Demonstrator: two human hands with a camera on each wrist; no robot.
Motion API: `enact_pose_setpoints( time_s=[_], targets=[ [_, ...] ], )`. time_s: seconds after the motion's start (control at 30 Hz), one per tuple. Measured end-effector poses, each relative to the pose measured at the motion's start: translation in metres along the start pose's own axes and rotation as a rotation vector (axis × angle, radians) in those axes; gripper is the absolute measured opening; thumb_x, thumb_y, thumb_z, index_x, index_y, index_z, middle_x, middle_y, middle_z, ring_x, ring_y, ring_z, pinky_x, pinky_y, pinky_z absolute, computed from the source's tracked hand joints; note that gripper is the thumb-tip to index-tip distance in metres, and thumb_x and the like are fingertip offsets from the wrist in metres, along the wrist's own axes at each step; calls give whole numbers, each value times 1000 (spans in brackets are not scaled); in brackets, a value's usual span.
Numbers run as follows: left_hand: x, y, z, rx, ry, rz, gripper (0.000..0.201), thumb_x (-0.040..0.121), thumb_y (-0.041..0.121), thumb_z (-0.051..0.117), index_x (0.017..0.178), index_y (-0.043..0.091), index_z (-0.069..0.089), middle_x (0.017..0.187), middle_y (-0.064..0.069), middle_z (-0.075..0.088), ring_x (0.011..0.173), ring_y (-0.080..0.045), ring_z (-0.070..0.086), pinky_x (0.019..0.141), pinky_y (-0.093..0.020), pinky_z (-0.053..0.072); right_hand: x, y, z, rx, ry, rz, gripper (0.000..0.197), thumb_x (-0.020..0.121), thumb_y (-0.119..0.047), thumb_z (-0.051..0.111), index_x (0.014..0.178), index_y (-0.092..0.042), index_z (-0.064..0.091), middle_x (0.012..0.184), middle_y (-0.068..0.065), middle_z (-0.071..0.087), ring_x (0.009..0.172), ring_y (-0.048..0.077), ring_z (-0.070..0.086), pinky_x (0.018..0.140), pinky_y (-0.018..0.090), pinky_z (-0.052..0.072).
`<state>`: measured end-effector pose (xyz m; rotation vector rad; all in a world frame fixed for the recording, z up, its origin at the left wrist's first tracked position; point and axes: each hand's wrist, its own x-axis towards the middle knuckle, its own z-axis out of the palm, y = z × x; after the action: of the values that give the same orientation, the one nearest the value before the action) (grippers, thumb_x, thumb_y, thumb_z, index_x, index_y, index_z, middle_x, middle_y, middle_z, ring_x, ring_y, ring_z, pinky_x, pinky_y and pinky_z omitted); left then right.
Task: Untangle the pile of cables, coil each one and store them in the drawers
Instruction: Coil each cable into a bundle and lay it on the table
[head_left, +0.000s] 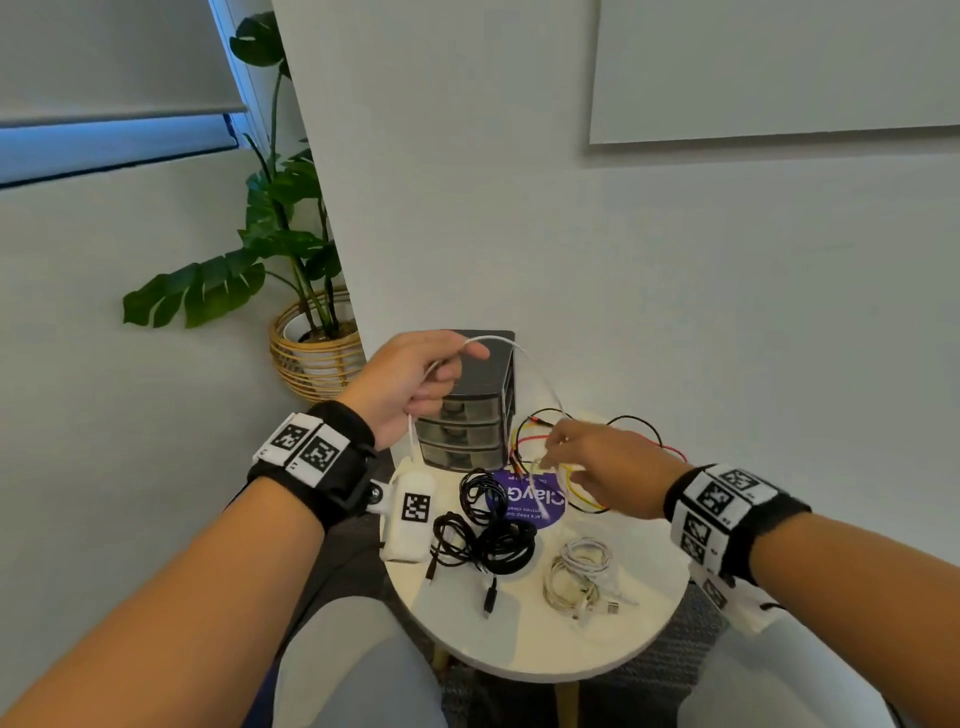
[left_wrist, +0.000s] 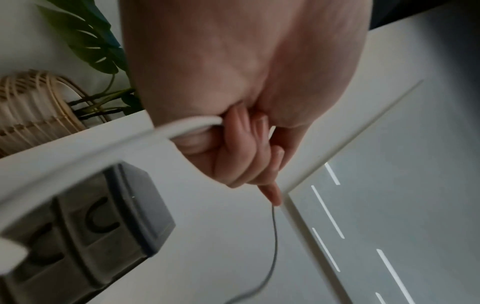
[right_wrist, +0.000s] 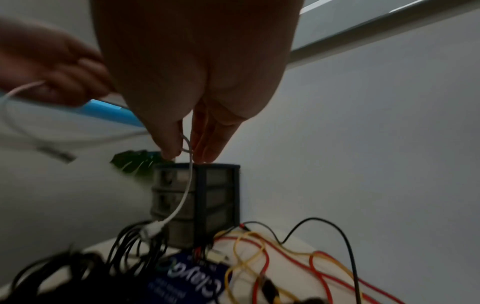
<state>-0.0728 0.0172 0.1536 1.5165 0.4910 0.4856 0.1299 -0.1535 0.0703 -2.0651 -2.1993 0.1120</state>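
1. Both forearms filled the bottom of the head view, each wrist wearing a black band with printed markers.
2. Left hand (head_left: 415, 384) was raised in front of the drawer unit (head_left: 470, 415), fingers curled round a white cable (head_left: 498, 340); the left wrist view showed the cable entering the closed fist and leaving past the fingertips.
3. Right hand (head_left: 602, 467) was lower, over the round white table (head_left: 519, 644), its thumb and fingertips pinching the same white cable, whose plug hung below the hand in the right wrist view.
4. Progress, as a judgement: early to middle. One white cable was lifted clear and stretched between the hands, not yet coiled.
5. Already gathered in loose bundles on the table: black cables (head_left: 488, 535) and a bundle of white cables (head_left: 582, 571). Whether these counted as finished coils could not be told.
6. Remaining: the red, yellow and black wires (head_left: 571, 447) lay spread and looped beside the drawer unit, apparently still tangled.
7. All three drawers appeared closed; their contents could not be made out, so nothing is confirmed as stored.
8. Hidden or unclear:
   - A purple sticker (head_left: 530, 501) was partly covered by cables.
   - Both wrist views were dim and blurred.
   - The white cable's far end was hard to follow behind the left hand.
   - The table's right edge lay behind the right wrist.
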Motion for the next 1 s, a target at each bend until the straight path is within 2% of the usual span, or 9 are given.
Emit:
enact_pose_setpoints(
  time_s=[0.1,0.27,0.33,0.4,0.43,0.53,0.67,0.8,1.0],
  targets=[
    [-4,12,1,42,-40,9,35,108,21,44,121,-3,66,68,2,39,47,-7,23,43,-27,9,1,-11,-7,26,-99,-22,51,93,1,57,134,-27,63,141,-4,57,125,17,55,102,29,45],
    [-4,21,4,140,-53,-2,33,108,21,46,117,0,69,68,0,43,46,-8,27,41,-25,13,5,-7,-57,371,-188,93,23,93,-13,65,103,-28,79,102,-14,75,101,1,66,102,34,49],
    [-3,23,8,156,-57,-4,32,108,20,46,116,-1,69,68,0,44,46,-8,29,39,-22,16,8,-13,-85,482,-34,111,11,89,-20,67,82,-22,75,82,-8,73,83,6,66,93,44,52],
    [-2,26,15,147,-71,7,32,108,20,46,116,-1,69,68,0,44,46,-8,29,40,-22,14,12,-18,-102,578,284,128,8,87,-27,72,85,-23,66,84,5,66,78,16,60,83,49,50],
    [-2,27,19,132,-82,15,32,108,19,46,116,-2,69,68,0,44,46,-8,29,41,-23,13,16,-21,-105,611,335,134,15,88,-31,74,97,-26,63,91,4,64,85,19,61,84,46,51],
    [-2,27,27,64,-126,41,35,107,21,47,118,-6,67,70,-2,44,47,-8,30,41,-23,14,26,-35,-97,586,138,78,25,99,-33,62,122,-25,57,101,-5,67,96,17,66,92,41,54],
    [-5,21,26,45,-131,95,38,107,27,45,127,2,65,78,-5,50,53,-11,36,47,-29,16,31,-33,-96,849,343,201,27,107,-22,45,98,-8,67,55,-12,48,52,12,49,58,40,49],
    [-11,11,26,173,-52,98,32,109,30,43,126,14,65,82,-5,53,56,-14,43,48,-25,30,33,-38,-118,1113,458,393,19,101,-12,47,88,-9,62,55,-6,33,46,11,27,43,23,27],
    [-9,5,38,683,137,314,17,109,31,42,110,23,57,77,0,51,61,-8,43,60,-30,38,44,-37,-141,1341,493,568,19,103,-9,44,87,-14,53,63,0,30,45,11,23,38,21,23]
  ],
)
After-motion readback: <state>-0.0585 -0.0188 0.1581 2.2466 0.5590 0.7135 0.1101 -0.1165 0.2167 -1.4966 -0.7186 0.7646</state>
